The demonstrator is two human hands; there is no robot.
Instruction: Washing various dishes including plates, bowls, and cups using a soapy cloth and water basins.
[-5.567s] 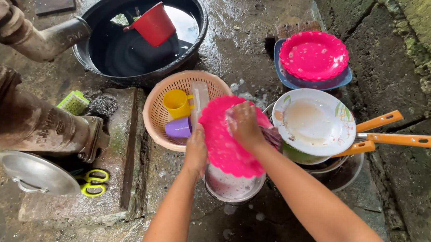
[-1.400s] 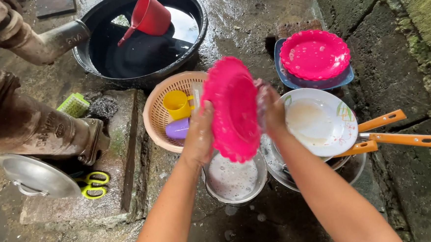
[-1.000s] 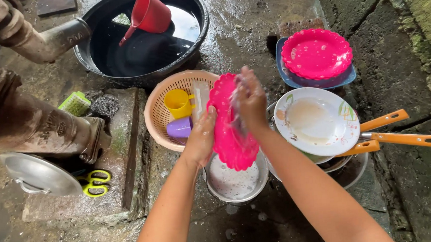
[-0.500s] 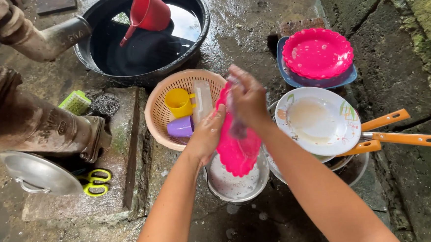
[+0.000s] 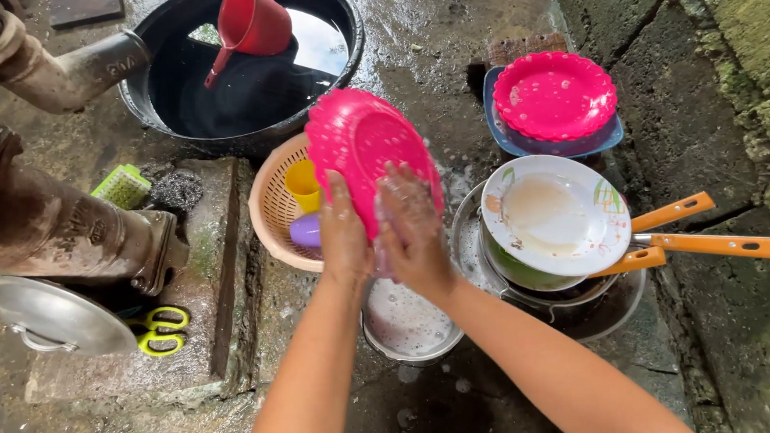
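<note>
Head view: you hold a pink plate (image 5: 364, 152) tilted up on edge above a small metal bowl (image 5: 408, 325) of suds, near centre. Your left hand (image 5: 344, 241) is closed on the plate's lower rim, fingers pointing up its face. Your right hand (image 5: 412, 233), soapy, lies flat against the plate just right of the left hand; whether it clasps anything against the plate, you cannot tell. Behind the plate, a woven basket (image 5: 270, 209) holds a yellow cup (image 5: 302, 184) and a purple one (image 5: 307, 232). Right of your hands, a white plate (image 5: 553, 215) tops a stack of pans with orange handles (image 5: 711, 245). Far right, a second pink plate (image 5: 554, 95) lies on a blue one. Far left of centre, a red jug (image 5: 254, 21) sits in a black tub (image 5: 161, 44) of water.
</note>
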